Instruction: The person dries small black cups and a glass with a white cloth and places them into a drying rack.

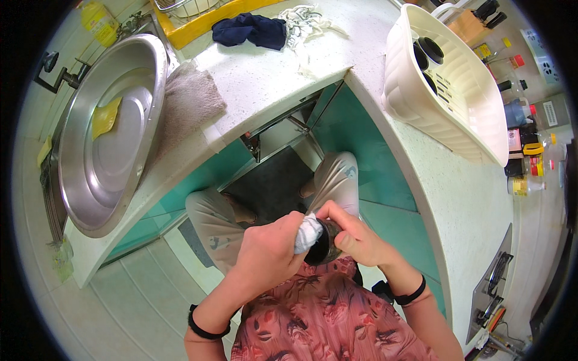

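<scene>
My left hand [271,248] grips a bunched white cloth [309,233] with grey stripes, held against the rim of a dark cup [321,252]. My right hand [361,239] holds that cup from its other side, thumb and fingers around the wall. The cup is tilted, its dark mouth partly visible beside the cloth; my hands cover much of its outside. Both hands are over my lap, in front of the counter. A cream plastic basin [478,108] on the counter at the right holds several dark-mouthed cups [431,49].
At the left stands a large metal basin [153,85] with a yellow sponge cloth [106,118] inside, beside a grey-brown towel [194,94]. A navy cloth [250,30] and a whitish cloth [305,27] lie at the back. Bottles [524,186], a knife block [465,25] and a gas hob [490,284] line the right.
</scene>
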`<state>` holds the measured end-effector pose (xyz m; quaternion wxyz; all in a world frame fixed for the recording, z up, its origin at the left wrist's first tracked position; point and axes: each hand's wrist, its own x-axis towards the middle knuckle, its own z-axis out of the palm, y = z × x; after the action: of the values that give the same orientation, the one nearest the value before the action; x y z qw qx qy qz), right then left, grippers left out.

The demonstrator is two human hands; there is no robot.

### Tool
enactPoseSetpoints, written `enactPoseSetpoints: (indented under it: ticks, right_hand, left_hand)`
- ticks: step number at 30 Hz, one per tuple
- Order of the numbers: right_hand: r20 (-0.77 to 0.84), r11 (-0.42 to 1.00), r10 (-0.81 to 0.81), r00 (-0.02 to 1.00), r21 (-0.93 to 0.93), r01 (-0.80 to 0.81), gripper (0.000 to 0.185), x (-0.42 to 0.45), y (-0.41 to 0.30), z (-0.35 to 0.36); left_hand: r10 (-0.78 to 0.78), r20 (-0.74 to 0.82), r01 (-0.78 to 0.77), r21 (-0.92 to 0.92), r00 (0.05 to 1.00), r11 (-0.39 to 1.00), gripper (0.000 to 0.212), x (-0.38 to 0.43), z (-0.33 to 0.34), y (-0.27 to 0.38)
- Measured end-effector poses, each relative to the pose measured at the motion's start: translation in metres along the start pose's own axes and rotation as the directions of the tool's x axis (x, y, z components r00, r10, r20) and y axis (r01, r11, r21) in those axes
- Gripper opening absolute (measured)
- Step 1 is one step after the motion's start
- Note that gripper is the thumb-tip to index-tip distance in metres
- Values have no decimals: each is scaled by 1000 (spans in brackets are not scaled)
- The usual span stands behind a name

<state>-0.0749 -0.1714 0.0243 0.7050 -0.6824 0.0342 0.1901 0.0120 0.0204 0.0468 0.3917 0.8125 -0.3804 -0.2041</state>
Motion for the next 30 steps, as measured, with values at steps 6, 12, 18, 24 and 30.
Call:
enactPoseSetpoints:
  ticks: [6,12,18,24,30]
  right_hand:
    - [188,701,94,978,685,-199,73,2,17,4]
    - [-184,392,-18,983,903,176,48,26,10,10]
    - [-308,535,14,951,806,253,31,31,8,26]
    - [-488,875,-221,845,284,392,28,36,21,19]
    - [-595,891,-419,686,-127,435,14,38,19,24]
  left_hand:
    - [185,-278,-191,7,942,982,52,17,-6,-3]
    - [-161,-344,33,-350,925,936,51,8,1,-6]
    - [-82,-365,-108,-471,927,876,43,15,24,-11]
    - [-2,-247,-126,-503,969,855,61,13,22,-6]
    - [453,-367,-357,302,812,884,38,11,29,-4]
